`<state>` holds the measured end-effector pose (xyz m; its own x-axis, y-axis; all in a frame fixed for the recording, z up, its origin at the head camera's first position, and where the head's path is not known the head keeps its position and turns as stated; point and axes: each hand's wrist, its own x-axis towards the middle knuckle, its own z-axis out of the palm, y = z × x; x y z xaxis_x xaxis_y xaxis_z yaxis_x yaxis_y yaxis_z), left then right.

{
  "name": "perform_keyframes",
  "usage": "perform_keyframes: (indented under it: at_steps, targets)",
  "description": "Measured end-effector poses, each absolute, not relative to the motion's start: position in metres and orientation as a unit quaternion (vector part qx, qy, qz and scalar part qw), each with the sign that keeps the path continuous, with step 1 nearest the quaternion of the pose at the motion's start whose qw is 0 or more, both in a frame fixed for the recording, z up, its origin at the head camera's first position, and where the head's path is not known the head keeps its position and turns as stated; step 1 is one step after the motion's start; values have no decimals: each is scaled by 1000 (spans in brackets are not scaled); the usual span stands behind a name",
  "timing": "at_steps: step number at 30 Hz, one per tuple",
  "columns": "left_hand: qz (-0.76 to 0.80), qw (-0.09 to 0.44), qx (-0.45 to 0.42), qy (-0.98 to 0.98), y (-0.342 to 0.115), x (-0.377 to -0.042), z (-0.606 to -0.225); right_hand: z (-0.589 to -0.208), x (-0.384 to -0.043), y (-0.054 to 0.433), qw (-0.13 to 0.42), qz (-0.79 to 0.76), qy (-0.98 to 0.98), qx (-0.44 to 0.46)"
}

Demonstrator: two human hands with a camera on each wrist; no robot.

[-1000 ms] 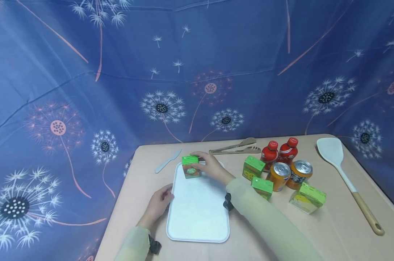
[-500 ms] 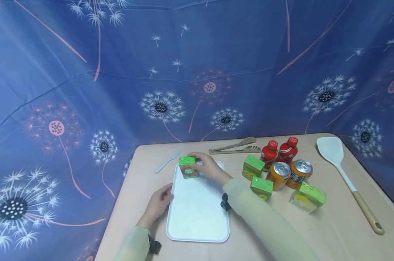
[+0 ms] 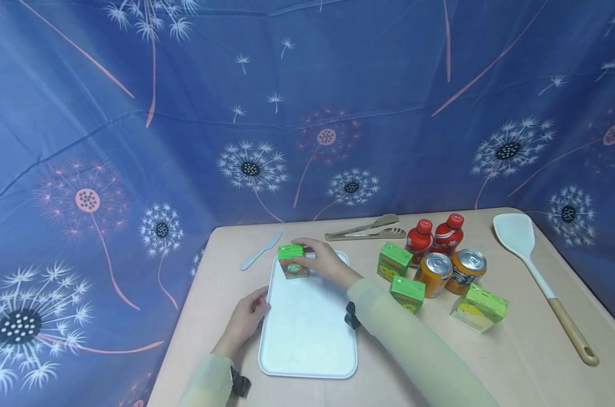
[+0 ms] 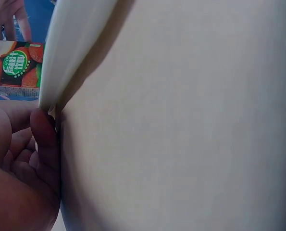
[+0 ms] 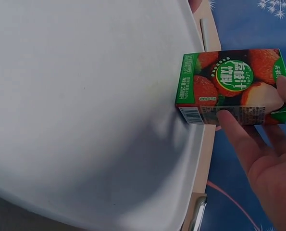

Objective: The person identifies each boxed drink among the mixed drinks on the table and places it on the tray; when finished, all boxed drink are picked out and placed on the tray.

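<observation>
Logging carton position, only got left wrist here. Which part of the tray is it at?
Observer: The head view shows the right hand holding the carton at the far left corner of the tray.
Operator: What stands right of the tray?
Observer: Three more cartons, two cans and two bottles.
Operator: Anything lying off that far left corner?
Observer: Yes, a knife, clear of the tray.
</observation>
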<state>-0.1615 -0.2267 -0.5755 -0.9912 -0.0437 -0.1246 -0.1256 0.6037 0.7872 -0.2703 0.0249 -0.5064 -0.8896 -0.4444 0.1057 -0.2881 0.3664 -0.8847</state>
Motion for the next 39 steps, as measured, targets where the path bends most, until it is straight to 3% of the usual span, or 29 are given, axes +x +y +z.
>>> perform_keyframes:
  at_steps: [23,39]
  targets:
    - [457,54,-40,887,-228,-160,-574,-479,-258,64,60,-562,797,-215]
    - [450,53,-40,890,-227,-162,-573,-453,-218,117,34,-557,800,-222]
